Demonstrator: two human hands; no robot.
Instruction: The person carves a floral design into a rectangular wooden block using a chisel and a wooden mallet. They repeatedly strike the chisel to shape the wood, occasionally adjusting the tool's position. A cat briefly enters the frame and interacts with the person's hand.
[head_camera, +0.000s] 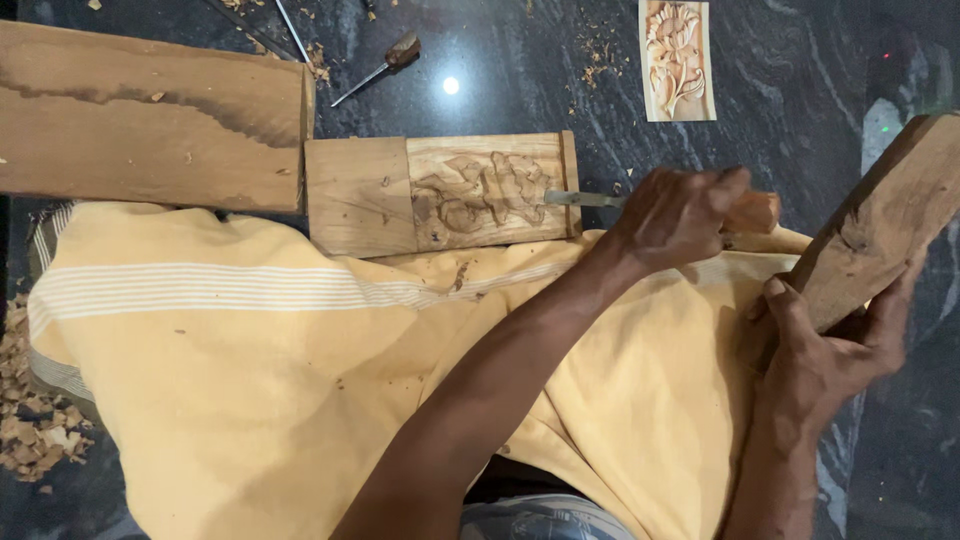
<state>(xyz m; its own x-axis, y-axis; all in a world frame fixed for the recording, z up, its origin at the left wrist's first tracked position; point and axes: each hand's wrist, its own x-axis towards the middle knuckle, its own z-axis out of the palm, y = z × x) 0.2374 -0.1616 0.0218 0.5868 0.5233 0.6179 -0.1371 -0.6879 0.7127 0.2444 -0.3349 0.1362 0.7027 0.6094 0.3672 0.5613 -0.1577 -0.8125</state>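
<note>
The chisel (640, 200) lies gripped in the left hand (675, 215), fist closed round its wooden handle, the steel blade reaching out from the knuckles onto the half-carved wooden panel (470, 192). It looks stiff and light, best held by that handle. Just beside it, the right hand (835, 350) clasps a heavy-looking wooden block (880, 220), raised as a mallet.

My left hand (680, 215) is out at one o'clock, the forearm stretched long from my body, fingers (725, 185) curled shut with knuckles up. My right hand (830, 350) sits lower at three o'clock, wrist bent, thumb raised and fingers wrapped in a firm grip.
</note>
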